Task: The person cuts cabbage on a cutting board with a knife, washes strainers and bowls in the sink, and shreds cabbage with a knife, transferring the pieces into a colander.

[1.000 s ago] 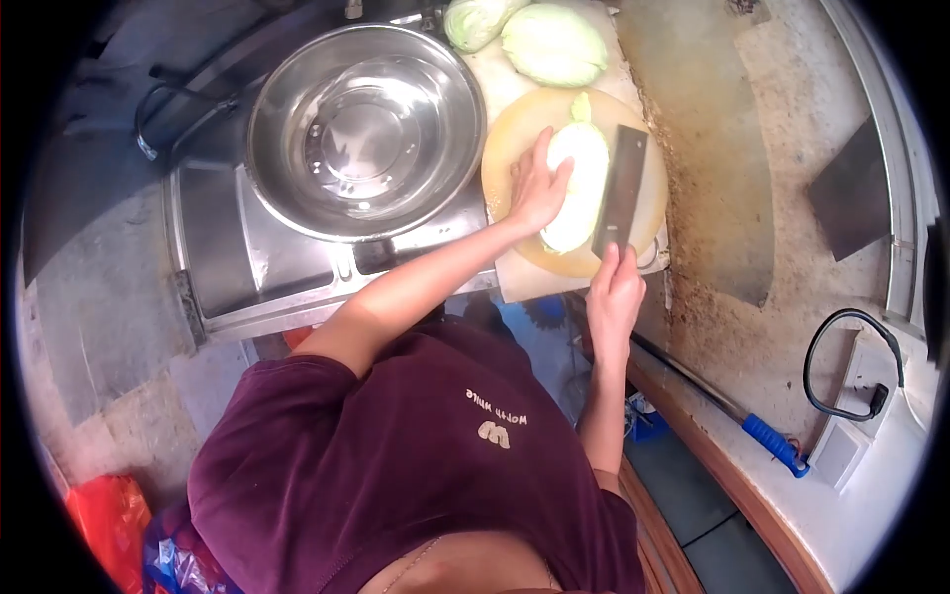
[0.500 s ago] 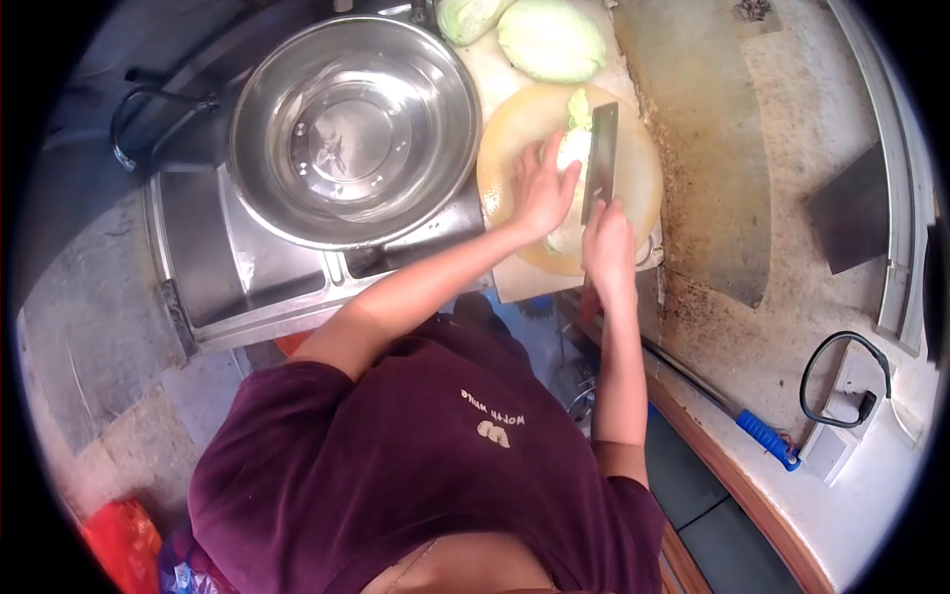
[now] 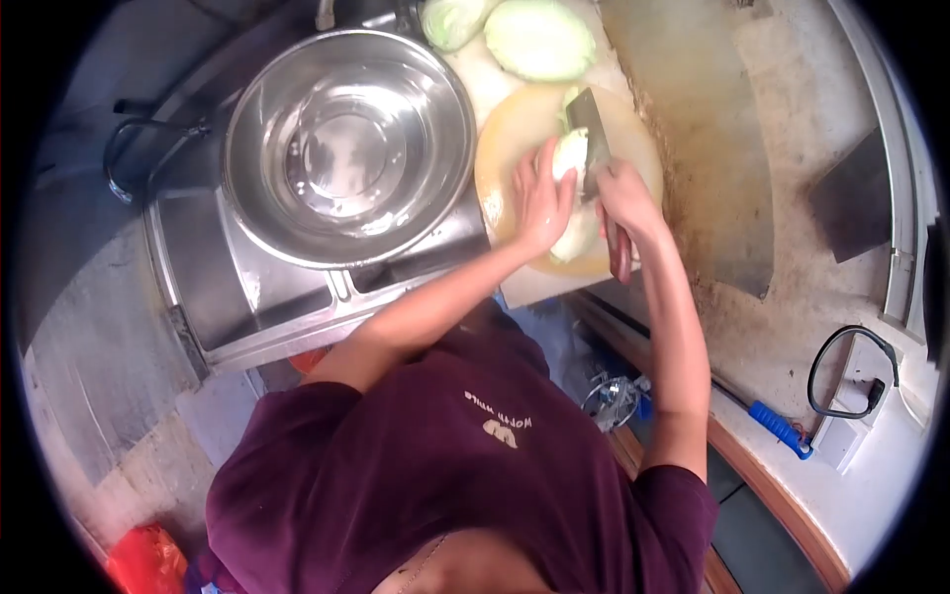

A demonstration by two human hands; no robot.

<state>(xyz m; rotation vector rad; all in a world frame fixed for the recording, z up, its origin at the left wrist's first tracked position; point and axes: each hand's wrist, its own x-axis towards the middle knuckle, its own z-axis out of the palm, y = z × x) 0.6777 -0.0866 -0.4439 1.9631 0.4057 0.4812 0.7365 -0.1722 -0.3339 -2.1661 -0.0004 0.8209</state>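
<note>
A pale green piece of cabbage lies on the round, yellowish cutting board. My left hand holds it from the left side, thumb and fingers against it. In my right hand is a cleaver, gripped where blade and handle meet. The cleaver's blade leans beside the right side of the cabbage, its tip pointing away from me and to the left. Its brown handle sticks out below my right hand. Whether the edge is inside the cabbage, I cannot tell.
Two cabbages, a larger one and another, sit beyond the board. Left of it, a large steel basin holding clear water stands on the sink. A power strip and a blue-handled rod are at lower right.
The cleaver has turned from nearly upright to tilted, its tip swinging left and its handle right. My right hand has shifted slightly right and up, while the left still holds the cabbage.
</note>
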